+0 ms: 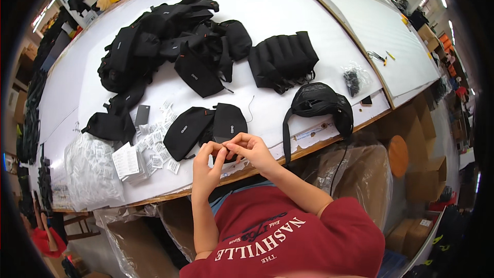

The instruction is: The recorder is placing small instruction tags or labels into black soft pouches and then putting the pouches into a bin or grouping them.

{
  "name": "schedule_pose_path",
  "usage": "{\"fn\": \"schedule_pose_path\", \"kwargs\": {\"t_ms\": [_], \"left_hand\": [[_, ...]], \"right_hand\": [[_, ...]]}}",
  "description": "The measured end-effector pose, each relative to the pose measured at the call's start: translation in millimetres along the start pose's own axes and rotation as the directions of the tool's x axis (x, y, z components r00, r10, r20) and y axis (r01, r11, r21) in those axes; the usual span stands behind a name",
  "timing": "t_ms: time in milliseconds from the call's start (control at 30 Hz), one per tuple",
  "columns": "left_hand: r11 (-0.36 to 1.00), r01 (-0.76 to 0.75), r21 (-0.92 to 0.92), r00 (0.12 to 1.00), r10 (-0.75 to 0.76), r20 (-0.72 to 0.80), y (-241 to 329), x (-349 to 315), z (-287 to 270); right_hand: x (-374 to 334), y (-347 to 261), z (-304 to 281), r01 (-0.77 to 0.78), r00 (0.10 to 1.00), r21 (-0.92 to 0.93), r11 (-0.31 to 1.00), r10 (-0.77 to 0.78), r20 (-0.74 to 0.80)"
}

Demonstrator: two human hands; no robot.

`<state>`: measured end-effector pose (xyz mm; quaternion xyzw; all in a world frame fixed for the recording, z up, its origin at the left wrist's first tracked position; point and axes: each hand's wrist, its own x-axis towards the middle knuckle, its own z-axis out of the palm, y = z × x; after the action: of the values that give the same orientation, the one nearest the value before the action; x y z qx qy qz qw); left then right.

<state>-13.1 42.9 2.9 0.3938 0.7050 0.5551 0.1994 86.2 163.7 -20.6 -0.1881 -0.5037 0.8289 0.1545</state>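
Note:
Close to the table's near edge, my left hand (208, 163) and my right hand (253, 153) meet fingertip to fingertip. Both are closed in a pinch. Whatever lies between the fingers is too small to make out. Just beyond them are two black fabric pouches, one on the left (188, 129) and one on the right (229, 121), each with a small light mark. My fingers cover the right pouch's lower end. To the left of the pouches lie scattered white printed tags (154, 141) and a stack of white cards (128, 162).
A heap of black pouches (159, 33) covers the far left of the white table (288, 5). Right of it stand a row of black pouches (284, 59) and a black mesh bag (319, 104). A clear bag of tags (92, 172) sits at left, cardboard boxes (427, 180) at right.

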Motion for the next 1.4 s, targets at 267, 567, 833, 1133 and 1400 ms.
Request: {"fn": "schedule_pose_path", "kwargs": {"t_ms": [267, 567, 833, 1133, 1400], "left_hand": [[1.0, 0.028, -0.012, 1.0, -0.028, 0.008, -2.7, 0.3, 1.9], [0.995, 0.031, -0.093, 0.999, -0.032, -0.005, -3.8, 1.8, 1.4], [0.993, 0.08, -0.09, 0.996, -0.076, 0.044, 0.8, 1.7, 2.4], [0.996, 0.03, -0.087, 0.999, -0.027, 0.035, -13.7, -2.8, 1.8], [0.996, -0.02, -0.086, 0.994, 0.029, 0.103, -12.7, 14.0, 16.0]], "right_hand": [[1.2, 5.8, -5.0, 0.023, 1.0, -0.014, 1.0, -0.023, 0.007], [4.8, 1.4, -4.4, -0.006, 1.0, 0.016, 1.0, 0.006, -0.005], [2.6, -2.7, -6.3, -0.017, 1.0, -0.039, 0.999, 0.018, 0.022], [10.1, 8.7, -2.1, -0.001, 0.999, 0.043, 0.999, -0.001, 0.042], [8.4, 3.9, -13.0, 0.064, 0.997, 0.087, 0.994, -0.059, -0.058]]}}
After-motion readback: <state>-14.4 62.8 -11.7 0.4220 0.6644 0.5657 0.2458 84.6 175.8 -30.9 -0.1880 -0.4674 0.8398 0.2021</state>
